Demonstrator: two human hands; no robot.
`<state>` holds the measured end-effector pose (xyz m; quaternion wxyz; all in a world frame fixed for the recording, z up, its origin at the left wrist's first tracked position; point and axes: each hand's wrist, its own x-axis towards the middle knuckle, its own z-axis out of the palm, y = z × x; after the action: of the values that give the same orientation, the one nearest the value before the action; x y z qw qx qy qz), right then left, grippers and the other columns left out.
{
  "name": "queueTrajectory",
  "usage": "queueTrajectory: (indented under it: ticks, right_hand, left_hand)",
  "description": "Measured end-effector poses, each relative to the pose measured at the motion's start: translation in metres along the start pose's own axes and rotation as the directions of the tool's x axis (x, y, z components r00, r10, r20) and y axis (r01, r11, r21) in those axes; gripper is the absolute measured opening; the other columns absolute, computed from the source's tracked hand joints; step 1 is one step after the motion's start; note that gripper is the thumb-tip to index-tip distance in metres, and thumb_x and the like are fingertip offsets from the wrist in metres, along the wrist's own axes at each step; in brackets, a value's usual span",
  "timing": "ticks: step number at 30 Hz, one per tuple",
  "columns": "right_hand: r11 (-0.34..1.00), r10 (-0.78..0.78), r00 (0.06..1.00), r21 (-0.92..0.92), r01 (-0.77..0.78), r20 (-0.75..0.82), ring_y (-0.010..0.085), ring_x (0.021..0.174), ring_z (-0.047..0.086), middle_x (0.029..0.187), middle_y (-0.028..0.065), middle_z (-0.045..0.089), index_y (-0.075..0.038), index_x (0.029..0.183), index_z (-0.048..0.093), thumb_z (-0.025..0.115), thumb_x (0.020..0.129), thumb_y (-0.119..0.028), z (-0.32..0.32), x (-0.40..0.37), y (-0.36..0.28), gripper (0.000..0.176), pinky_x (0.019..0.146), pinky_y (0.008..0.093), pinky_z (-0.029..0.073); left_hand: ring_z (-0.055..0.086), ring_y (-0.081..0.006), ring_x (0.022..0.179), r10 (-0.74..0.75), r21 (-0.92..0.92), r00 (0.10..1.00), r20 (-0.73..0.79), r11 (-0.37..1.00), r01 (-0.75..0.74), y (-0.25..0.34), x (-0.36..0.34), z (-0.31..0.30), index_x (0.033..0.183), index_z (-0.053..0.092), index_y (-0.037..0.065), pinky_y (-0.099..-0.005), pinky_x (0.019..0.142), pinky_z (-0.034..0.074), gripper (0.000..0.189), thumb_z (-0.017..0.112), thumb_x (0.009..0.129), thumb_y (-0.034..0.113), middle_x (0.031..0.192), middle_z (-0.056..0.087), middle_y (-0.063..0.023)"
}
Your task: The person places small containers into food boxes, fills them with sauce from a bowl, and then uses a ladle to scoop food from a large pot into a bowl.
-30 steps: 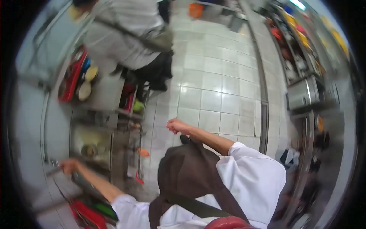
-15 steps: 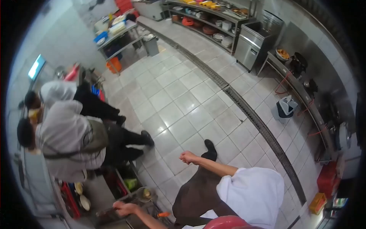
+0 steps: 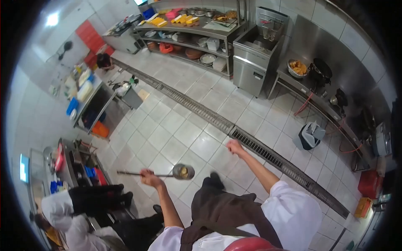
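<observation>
My left hand (image 3: 150,178) is closed around the dark handle of a long-handled ladle (image 3: 183,172), held out over the floor in front of me. Its round metal bowl points to the right, and some yellowish food sits inside. Out to the right, my right hand (image 3: 235,147) has its fingers curled in, with nothing visible in them. It is nearest to the floor drain grate (image 3: 251,140), above the tiles and touching nothing.
Two people (image 3: 63,209) in white tops stand at the left counter. Ahead are a steel shelf unit (image 3: 228,58) and a fryer (image 3: 251,60). Along the right, a steel bench (image 3: 307,85) holds a bowl of fried food (image 3: 297,68), with a bin (image 3: 310,136) beside it.
My view has turned toward the right wall. The ladle, earlier by the left counter, has come away from it in my left hand. My right hand has stretched forward and right.
</observation>
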<state>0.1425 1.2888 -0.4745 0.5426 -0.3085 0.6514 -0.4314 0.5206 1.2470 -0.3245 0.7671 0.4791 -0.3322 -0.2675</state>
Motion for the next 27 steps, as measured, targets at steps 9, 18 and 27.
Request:
queueTrajectory:
  ticks: [9, 18, 27]
  right_hand:
    - [1.000, 0.005, 0.981, -0.009, -0.006, -0.196, 0.0125, 0.042, 0.049, 0.055, 0.0044, 0.054, -0.004, 0.075, 0.057, 0.059, 0.081, -0.016, -0.098, 0.309, -0.203, 0.014, 0.037, 0.0277, 0.038]
    - [0.905, -0.321, 0.841, -0.404, 0.136, -0.435, 0.0217, 0.059, 0.059, 0.063, 0.0092, 0.061, -0.005, 0.073, 0.058, 0.064, 0.077, -0.024, -0.242, 0.620, -0.371, 0.020, 0.061, 0.0359, 0.046]
    - [0.563, -0.549, 0.803, -0.813, 0.147, -0.234, 0.0322, 0.080, 0.059, 0.085, 0.0175, 0.062, -0.005, 0.087, 0.057, 0.057, 0.078, -0.018, -0.320, 0.975, -0.581, 0.017, 0.068, 0.0420, 0.046]
  left_hand:
    - [0.026, -0.0043, 0.050, 0.031, -0.263, 0.923, 0.383, 0.962, 0.077, -0.139, 0.176, 0.425, 0.063, 0.035, 0.009, -0.0227, 0.044, 0.019, 0.038, 0.044, 0.096, 0.028, 0.059, 0.031, 0.0049]
    - [0.031, -0.0049, 0.051, 0.099, -0.160, 0.797, 0.596, 0.987, -0.004, -0.217, 0.311, 0.819, 0.066, 0.041, 0.009, -0.0222, 0.045, 0.021, 0.035, 0.046, 0.095, 0.028, 0.059, 0.035, 0.0045]
    - [0.029, -0.0077, 0.049, 0.186, -0.308, 0.657, 0.731, 0.948, 0.075, -0.333, 0.383, 1.102, 0.064, 0.036, 0.011, -0.0234, 0.044, 0.022, 0.041, 0.044, 0.095, 0.036, 0.057, 0.031, 0.0026]
